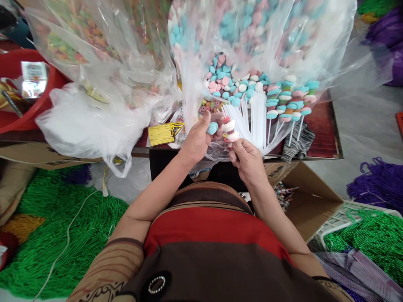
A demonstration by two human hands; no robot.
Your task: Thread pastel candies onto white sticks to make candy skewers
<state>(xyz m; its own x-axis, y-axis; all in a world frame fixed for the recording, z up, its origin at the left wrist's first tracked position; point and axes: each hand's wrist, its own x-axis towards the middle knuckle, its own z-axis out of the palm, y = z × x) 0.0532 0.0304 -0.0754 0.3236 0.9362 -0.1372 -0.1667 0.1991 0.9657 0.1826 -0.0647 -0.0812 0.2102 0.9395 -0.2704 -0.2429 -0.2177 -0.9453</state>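
Observation:
My left hand [198, 138] is closed with a round, light-blue candy [212, 128] between thumb and fingers. Just to its right, my right hand [248, 161] pinches the lower end of a candy skewer [231, 129], threaded with red, white and small ring-shaped pieces. The skewer stands nearly upright, its tip close to my left fingers. Behind my hands, loose pink, blue and white candies [225, 79] spill from a big clear bag [261, 37]. A bundle of white sticks [258, 113] lies beside the skewer, and ring-shaped candies [209, 107] partly show behind my left hand.
Several filled candy skewers [291, 100] rest at the right, near grey knitted gloves [297, 140]. Yellow twist ties [162, 134], a white plastic bag [94, 117] and a red basin [28, 92] are leftward. An open carton [315, 197] stands below the table edge; green bead strings [78, 226] cover the floor.

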